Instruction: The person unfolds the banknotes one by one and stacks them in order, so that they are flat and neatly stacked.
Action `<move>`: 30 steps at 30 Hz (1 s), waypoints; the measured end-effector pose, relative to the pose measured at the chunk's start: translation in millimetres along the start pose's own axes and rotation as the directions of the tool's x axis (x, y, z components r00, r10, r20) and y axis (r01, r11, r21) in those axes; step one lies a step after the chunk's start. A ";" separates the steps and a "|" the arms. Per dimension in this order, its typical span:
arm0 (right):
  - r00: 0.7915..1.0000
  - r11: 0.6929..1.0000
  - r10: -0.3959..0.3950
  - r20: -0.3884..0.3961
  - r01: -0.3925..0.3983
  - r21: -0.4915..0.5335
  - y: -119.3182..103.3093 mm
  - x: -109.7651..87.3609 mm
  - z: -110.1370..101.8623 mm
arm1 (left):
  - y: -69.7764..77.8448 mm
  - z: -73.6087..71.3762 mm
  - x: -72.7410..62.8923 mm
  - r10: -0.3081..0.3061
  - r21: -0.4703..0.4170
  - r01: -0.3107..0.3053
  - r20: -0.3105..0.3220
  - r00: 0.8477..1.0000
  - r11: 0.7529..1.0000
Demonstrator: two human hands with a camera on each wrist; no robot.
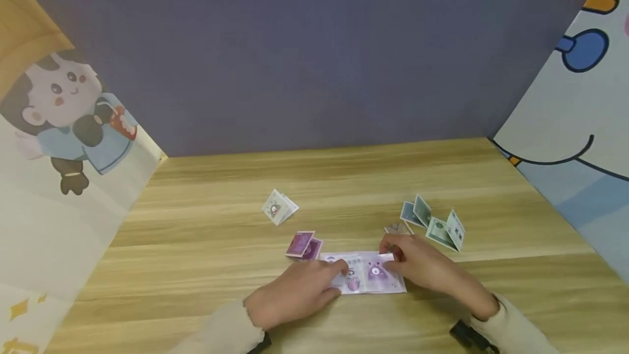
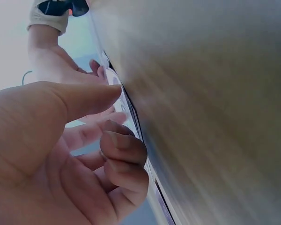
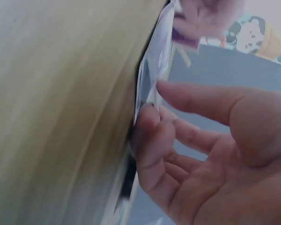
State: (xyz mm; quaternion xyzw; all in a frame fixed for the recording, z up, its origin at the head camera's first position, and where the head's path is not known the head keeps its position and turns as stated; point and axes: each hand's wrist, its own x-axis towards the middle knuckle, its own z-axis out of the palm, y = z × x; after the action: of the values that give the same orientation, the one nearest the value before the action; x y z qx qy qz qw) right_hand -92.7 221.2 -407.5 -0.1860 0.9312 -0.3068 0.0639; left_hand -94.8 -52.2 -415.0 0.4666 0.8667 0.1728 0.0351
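Note:
A pale purple play banknote [image 1: 365, 284], printed with a purple cartoon figure and a 5, lies nearly flat on the wooden table in the head view. My left hand [image 1: 301, 287] rests over its left part, the index fingertip pressing the paper. In the left wrist view, the left thumb is straight and some fingers bend under, against the table side. My right hand [image 1: 423, 264] pinches the note's right end between thumb and bent fingers, as the right wrist view shows. The paper [image 3: 160, 51] bows slightly off the tabletop there.
A folded magenta note [image 1: 301, 245] stands just beyond the left hand, and a folded whitish note [image 1: 276, 207] farther back. Past the right hand are a brownish note [image 1: 397, 228], a blue-green one [image 1: 421, 211] and a green one [image 1: 442, 232]. A grey panel [image 1: 319, 59] bounds the back.

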 end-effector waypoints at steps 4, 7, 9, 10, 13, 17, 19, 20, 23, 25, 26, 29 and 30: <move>1.000 0.999 0.007 -0.010 -0.007 0.031 8.6 -4.3 -5.2 | 3.3 -0.7 -4.1 0.034 0.049 -0.033 -0.027 0.999 0.998; 1.000 0.998 -0.001 -0.018 0.002 0.064 15.0 -6.8 -5.7 | 6.1 -2.3 -6.0 0.083 0.072 -0.080 -0.047 0.995 0.994; 1.000 0.996 -0.018 -0.021 0.020 0.083 18.1 -7.7 -5.5 | 8.0 -4.0 -6.2 0.121 0.063 -0.118 -0.049 0.991 0.991; 0.999 0.995 -0.025 -0.022 0.027 0.091 19.2 -7.9 -5.4 | 8.9 -4.6 -6.0 0.139 0.056 -0.137 -0.046 0.989 0.989; 0.999 0.993 -0.033 -0.013 0.035 0.115 21.7 -8.2 -5.3 | 11.7 -5.7 -5.0 0.191 0.019 -0.191 -0.023 0.981 0.981; 0.999 0.990 -0.032 0.000 0.031 0.136 23.3 -8.2 -5.8 | 12.6 -4.4 -4.0 0.227 -0.015 -0.227 -0.003 0.974 0.974; 0.999 0.990 -0.033 -0.005 0.033 0.136 23.0 -8.3 -5.7 | 11.9 -3.8 -3.6 0.226 -0.028 -0.226 -0.003 0.974 0.974; 0.999 0.990 -0.034 -0.012 0.035 0.135 22.3 -8.4 -5.5 | 11.5 -3.4 -3.3 0.222 -0.030 -0.222 -0.006 0.975 0.975; 0.998 0.988 -0.046 -0.040 0.051 0.146 18.4 -9.7 -3.2 | 10.7 -3.7 -3.0 0.215 -0.038 -0.216 -0.012 0.976 0.976; 0.996 0.978 -0.074 -0.041 0.080 0.194 14.4 -10.5 -0.9 | 10.3 -4.5 -3.0 0.215 -0.049 -0.216 -0.015 0.976 0.975; 0.995 0.966 -0.099 -0.032 0.103 0.237 12.4 -10.7 0.5 | 10.0 -4.8 -2.9 0.215 -0.058 -0.216 -0.017 0.976 0.975; 0.980 0.908 -0.199 0.020 0.177 0.379 7.6 -10.9 3.5 | 8.9 -6.2 -2.4 0.203 -0.087 -0.205 -0.031 0.979 0.975; 0.974 0.886 -0.224 0.045 0.184 0.425 6.5 -10.9 3.8 | 8.4 -6.5 -2.1 0.193 -0.101 -0.195 -0.032 0.981 0.976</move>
State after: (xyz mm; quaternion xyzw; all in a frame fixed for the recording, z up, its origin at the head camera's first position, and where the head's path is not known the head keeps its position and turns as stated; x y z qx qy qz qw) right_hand -83.7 228.2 -414.4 -0.2789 0.8151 -0.4950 0.1129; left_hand -88.4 -51.5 -406.3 0.5446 0.8072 0.2254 0.0325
